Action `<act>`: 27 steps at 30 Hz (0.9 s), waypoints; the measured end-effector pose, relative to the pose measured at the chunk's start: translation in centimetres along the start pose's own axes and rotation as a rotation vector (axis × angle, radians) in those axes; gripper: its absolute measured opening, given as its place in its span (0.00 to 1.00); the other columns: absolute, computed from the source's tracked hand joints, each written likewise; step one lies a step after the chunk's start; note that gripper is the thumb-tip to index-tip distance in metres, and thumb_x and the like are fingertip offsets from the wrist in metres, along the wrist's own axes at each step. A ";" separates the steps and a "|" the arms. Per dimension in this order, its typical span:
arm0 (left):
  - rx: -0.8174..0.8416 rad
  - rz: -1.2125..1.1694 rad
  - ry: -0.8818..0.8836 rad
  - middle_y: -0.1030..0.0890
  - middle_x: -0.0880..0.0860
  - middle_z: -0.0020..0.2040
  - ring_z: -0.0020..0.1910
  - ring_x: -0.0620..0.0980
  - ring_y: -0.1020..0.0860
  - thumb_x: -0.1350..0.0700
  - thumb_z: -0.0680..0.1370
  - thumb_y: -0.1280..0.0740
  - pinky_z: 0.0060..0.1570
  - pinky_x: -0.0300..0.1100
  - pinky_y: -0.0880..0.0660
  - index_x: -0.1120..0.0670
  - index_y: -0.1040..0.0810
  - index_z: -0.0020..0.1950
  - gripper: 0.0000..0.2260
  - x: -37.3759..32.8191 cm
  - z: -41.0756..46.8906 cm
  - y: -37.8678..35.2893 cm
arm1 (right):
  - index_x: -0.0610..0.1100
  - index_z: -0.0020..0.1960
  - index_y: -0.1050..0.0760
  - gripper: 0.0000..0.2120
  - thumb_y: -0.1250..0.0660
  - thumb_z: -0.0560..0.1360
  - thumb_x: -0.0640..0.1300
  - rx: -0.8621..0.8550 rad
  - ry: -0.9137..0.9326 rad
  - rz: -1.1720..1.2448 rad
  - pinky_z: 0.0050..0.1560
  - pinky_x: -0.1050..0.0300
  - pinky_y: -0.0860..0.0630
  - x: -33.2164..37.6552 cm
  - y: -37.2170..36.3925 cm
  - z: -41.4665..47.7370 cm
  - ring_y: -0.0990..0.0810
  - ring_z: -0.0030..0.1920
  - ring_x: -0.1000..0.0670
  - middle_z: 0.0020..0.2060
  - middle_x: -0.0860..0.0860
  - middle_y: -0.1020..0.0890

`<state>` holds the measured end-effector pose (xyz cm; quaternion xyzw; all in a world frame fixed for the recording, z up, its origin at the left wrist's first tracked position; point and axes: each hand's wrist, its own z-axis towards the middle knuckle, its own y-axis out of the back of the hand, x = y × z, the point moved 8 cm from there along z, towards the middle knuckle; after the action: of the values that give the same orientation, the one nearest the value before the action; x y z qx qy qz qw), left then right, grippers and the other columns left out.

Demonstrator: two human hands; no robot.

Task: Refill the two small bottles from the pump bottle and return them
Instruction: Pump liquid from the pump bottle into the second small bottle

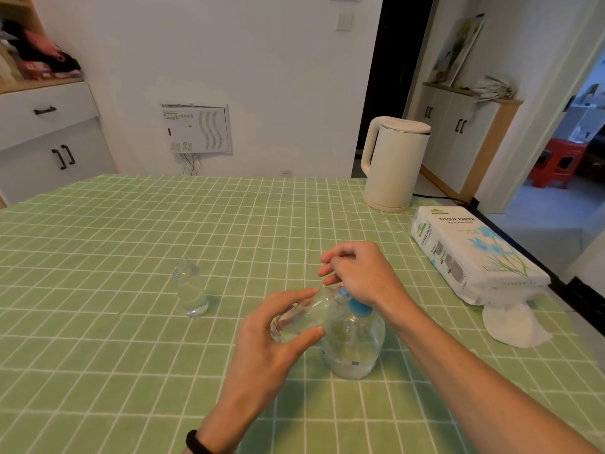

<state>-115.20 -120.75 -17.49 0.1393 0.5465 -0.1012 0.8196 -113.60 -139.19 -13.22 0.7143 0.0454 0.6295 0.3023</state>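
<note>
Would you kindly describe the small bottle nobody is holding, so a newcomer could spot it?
Start at the green checked tablecloth. Left of the blue-topped pump bottle, a small clear bottle stands upright by itself. Unlike the other small bottle, tilted in the left hand, nothing touches it.

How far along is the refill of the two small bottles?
Possibly done: the small clear bottle standing alone on the green checked tablecloth seems to hold some liquid. In hand: the left hand tilts the second small clear bottle against the blue-topped clear pump bottle; the right hand rests on its pump. Left: returning both.
</note>
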 end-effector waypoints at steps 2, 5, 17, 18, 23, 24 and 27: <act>-0.004 -0.007 0.007 0.13 0.44 0.57 0.60 0.45 0.16 0.64 0.72 0.19 0.60 0.33 0.22 0.45 0.14 0.62 0.23 0.2 -0.1 0.0 | 0.46 0.48 0.16 0.14 0.40 0.79 0.34 0.008 0.000 -0.009 0.39 0.62 0.21 -0.1 -0.2 0.1 0.12 0.37 0.56 0.39 0.52 0.12; -0.005 0.004 0.004 0.13 0.43 0.57 0.60 0.45 0.16 0.63 0.72 0.19 0.60 0.34 0.22 0.44 0.14 0.62 0.23 0.2 0.0 0.0 | 0.47 0.47 0.16 0.14 0.39 0.79 0.35 -0.005 0.008 -0.008 0.39 0.63 0.21 -0.1 -0.1 0.1 0.12 0.37 0.56 0.38 0.52 0.12; 0.008 0.001 -0.015 0.13 0.42 0.58 0.61 0.44 0.16 0.62 0.72 0.19 0.62 0.36 0.21 0.44 0.15 0.63 0.23 -0.7 0.2 0.1 | 0.48 0.46 0.17 0.10 0.35 0.81 0.42 -0.020 0.067 -0.058 0.38 0.61 0.19 1.6 0.5 -0.1 0.12 0.38 0.55 0.39 0.54 0.12; 0.007 -0.005 -0.012 0.13 0.42 0.58 0.61 0.44 0.16 0.62 0.72 0.19 0.62 0.36 0.21 0.44 0.15 0.63 0.23 -0.7 0.1 0.1 | 0.48 0.46 0.17 0.10 0.35 0.81 0.42 -0.015 0.062 -0.050 0.38 0.61 0.19 1.6 0.5 -0.1 0.12 0.38 0.55 0.39 0.53 0.12; -0.002 0.010 -0.009 0.13 0.42 0.57 0.60 0.43 0.16 0.63 0.72 0.19 0.59 0.32 0.22 0.45 0.14 0.63 0.22 -0.3 0.1 0.1 | 0.46 0.47 0.17 0.14 0.39 0.81 0.35 0.013 0.011 0.009 0.38 0.63 0.20 0.5 0.1 0.0 0.13 0.36 0.56 0.39 0.52 0.12; 0.001 0.007 -0.006 0.13 0.42 0.56 0.59 0.43 0.16 0.63 0.72 0.19 0.59 0.31 0.23 0.46 0.14 0.62 0.22 -0.2 0.1 0.1 | 0.45 0.48 0.17 0.14 0.40 0.81 0.34 0.026 -0.003 0.014 0.37 0.64 0.21 0.3 0.0 0.0 0.13 0.36 0.56 0.39 0.52 0.12; 0.007 -0.014 0.009 0.12 0.43 0.56 0.60 0.44 0.15 0.65 0.71 0.19 0.59 0.32 0.22 0.47 0.14 0.62 0.23 0.2 0.0 -0.1 | 0.43 0.49 0.17 0.14 0.40 0.80 0.33 0.041 -0.019 0.022 0.35 0.67 0.22 -0.1 -0.3 0.0 0.13 0.37 0.54 0.41 0.51 0.12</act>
<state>-115.13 -120.85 -17.64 0.1389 0.5510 -0.1085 0.8157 -113.56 -138.99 -13.45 0.7267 0.0477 0.6250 0.2809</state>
